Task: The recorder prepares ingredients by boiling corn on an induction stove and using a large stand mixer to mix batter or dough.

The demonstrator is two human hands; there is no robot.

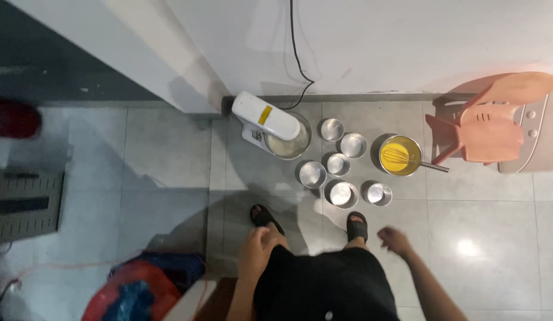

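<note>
Item: person standing over grey tiled floor (pixel 169 154). Left hand (pixel 257 245) fingers curled loosely, empty. Right hand (pixel 395 240) likewise, empty. Nearest: round steel cake tins (pixel 342 194), floor centre. Yellow batter bowl w/ whisk (pixel 399 156), white stand mixer (pixel 270 123) nr wall edge. Step, judged: between grips; next calls for crouching to reach.

Grey tiled floor (pixel 140 154), white wall (pixel 407 41), pink plastic chair (pixel 487 128).

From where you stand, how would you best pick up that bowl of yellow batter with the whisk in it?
Probably grip the bowl by its bare left rim, coming from above. The whisk handle juts out over the right rim, and small metal cups crowd the left, so a sideways approach looks awkward.
</note>
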